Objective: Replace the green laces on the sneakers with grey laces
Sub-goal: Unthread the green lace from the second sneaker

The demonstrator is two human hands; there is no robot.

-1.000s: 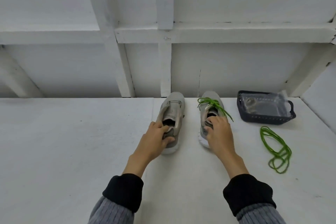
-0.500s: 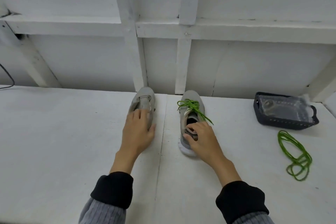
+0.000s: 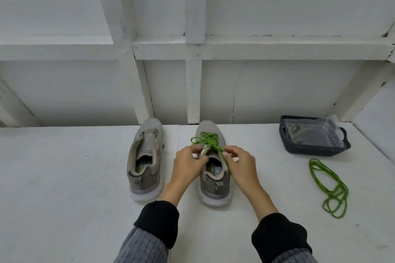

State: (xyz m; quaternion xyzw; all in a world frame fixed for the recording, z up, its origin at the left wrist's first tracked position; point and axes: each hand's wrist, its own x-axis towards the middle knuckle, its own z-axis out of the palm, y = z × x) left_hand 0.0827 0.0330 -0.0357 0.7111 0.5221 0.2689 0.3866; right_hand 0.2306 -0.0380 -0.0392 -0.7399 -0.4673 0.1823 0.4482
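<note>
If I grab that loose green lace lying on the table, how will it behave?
The loose lace lies in slack tangled loops, so it is probably floppy and would dangle from a pinch. It looks thin, so likely very light. Its loops overlap near the near end, so they may snag or knot when lifted.

Two grey sneakers stand side by side on the white surface (image 3: 64, 177), toes toward the wall. The left sneaker (image 3: 146, 158) is unlaced. My left hand (image 3: 188, 164) holds the tongue of the right sneaker (image 3: 213, 183), and my right hand (image 3: 241, 162) pinches its green lace (image 3: 206, 140). A loose green lace (image 3: 327, 186) lies to the right, near a dark basket (image 3: 312, 147) holding a clear bag, perhaps with grey laces inside.
</note>
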